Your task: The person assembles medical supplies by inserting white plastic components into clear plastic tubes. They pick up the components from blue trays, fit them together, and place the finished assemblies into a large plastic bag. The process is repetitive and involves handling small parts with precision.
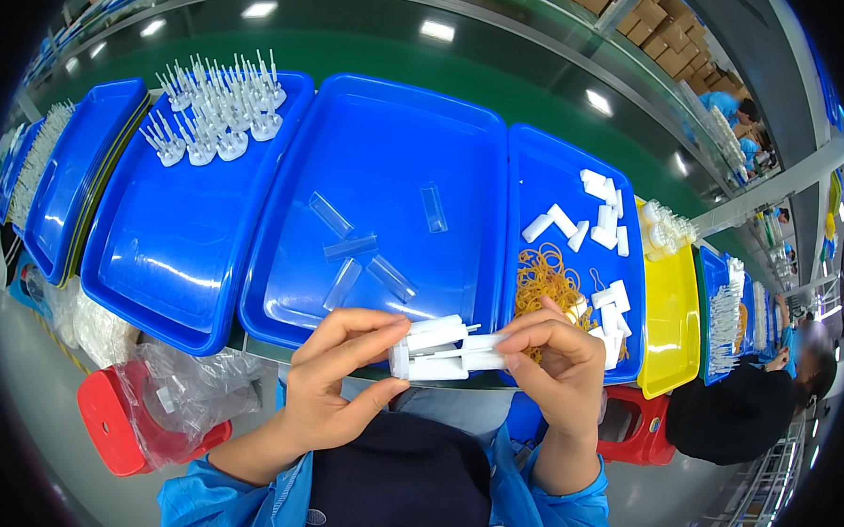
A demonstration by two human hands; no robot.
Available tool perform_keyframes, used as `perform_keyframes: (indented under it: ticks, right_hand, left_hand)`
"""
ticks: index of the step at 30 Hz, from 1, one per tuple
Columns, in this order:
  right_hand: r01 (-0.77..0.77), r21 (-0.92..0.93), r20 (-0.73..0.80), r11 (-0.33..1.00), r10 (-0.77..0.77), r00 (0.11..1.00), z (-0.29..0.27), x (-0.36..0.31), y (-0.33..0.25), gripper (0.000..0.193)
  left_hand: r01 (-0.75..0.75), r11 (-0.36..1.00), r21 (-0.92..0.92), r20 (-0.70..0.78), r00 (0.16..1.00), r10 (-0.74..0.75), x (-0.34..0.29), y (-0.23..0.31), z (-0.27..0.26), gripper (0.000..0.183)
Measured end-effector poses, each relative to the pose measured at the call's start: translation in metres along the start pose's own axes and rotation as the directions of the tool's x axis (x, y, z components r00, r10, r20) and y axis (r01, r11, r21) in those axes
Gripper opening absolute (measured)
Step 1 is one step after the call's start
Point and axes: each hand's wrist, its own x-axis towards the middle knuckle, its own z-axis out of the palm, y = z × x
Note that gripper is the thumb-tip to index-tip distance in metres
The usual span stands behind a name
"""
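Just beyond my chest, my left hand is closed around the round base of a white plastic part. White box-shaped sleeves sit along its length, and a thin pin sticks out between them. My right hand pinches a white sleeve at the other end of the part, in line with it. Close to my right hand, tan rubber bands lie heaped in the right blue tray. Loose white sleeves lie there too. Several clear plastic sleeves are scattered in the middle blue tray.
The left blue tray bears upright white pronged parts. A yellow tray stands at the right. Red stools flank me, one under a clear plastic bag. A person in black sits far right.
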Motion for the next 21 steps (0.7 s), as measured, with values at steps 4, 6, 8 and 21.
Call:
perform_keyframes:
  ticks: [4,6,8,21]
  right_hand:
    - [0.044,-0.055,0.046,0.997,-0.042,0.998,0.003,0.002,-0.007,0.012]
    - [0.070,-0.067,0.091,0.995,-0.063,0.994,0.007,0.003,-0.011,0.012]
    - [0.125,-0.087,0.082,0.988,-0.118,0.990,0.007,0.003,-0.014,0.012]
    - [0.550,-0.298,0.111,0.780,-0.543,0.832,0.042,0.010,-0.007,0.014]
  left_hand:
    - [-0.021,0.998,0.062,0.027,0.999,0.019,0.002,0.000,0.002,0.048]
    - [-0.024,0.999,0.038,0.028,0.999,0.023,0.005,0.004,0.009,0.048]
    - [-0.013,0.999,0.042,0.021,1.000,0.012,0.005,0.003,0.009,0.049]
    - [0.050,0.999,-0.015,-0.019,0.999,-0.050,0.004,0.008,-0.007,0.047]
